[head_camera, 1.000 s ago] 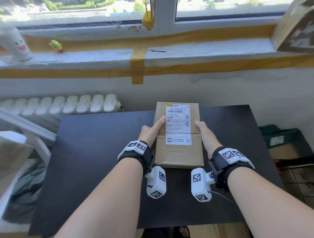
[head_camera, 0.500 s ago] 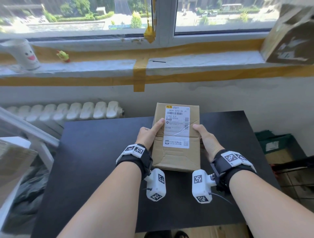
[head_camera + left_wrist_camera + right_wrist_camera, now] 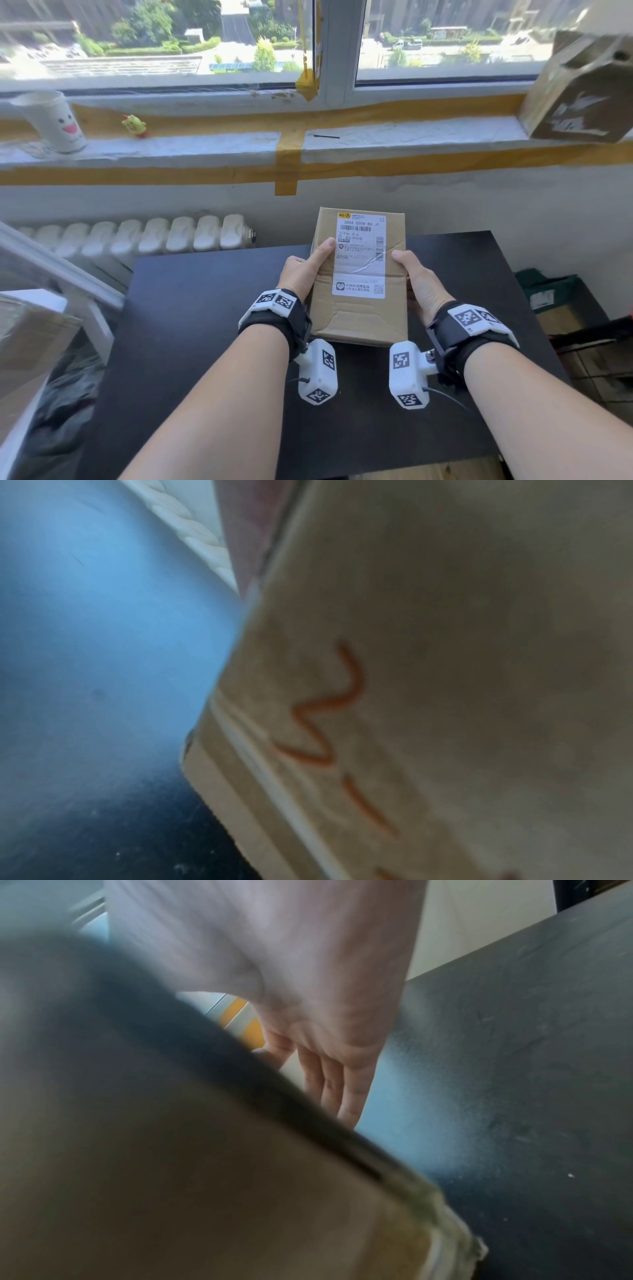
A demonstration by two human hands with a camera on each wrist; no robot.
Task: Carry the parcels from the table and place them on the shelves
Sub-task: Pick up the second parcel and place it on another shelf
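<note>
A brown cardboard parcel (image 3: 359, 308) with a white shipping label is held above the black table (image 3: 191, 342), between both hands. My left hand (image 3: 303, 270) grips its left side with the thumb laid across the top face. My right hand (image 3: 416, 277) grips the right side, thumb on the top edge. In the left wrist view the parcel (image 3: 428, 696) fills the right of the picture, with orange marks on its side. In the right wrist view the parcel (image 3: 171, 1150) fills the lower left and my fingers (image 3: 339, 1085) run along under it.
A windowsill (image 3: 394, 140) behind the table bears a white mug (image 3: 58, 121), a small yellow toy (image 3: 134, 125) and another cardboard box (image 3: 579, 92) at far right. A white radiator (image 3: 137, 236) lies left. Boxes (image 3: 565, 308) stand on the floor right; a white frame (image 3: 51, 274) stands left.
The parcel has risen off the table in both hands, and the view has tilted upward, showing more of the window.
</note>
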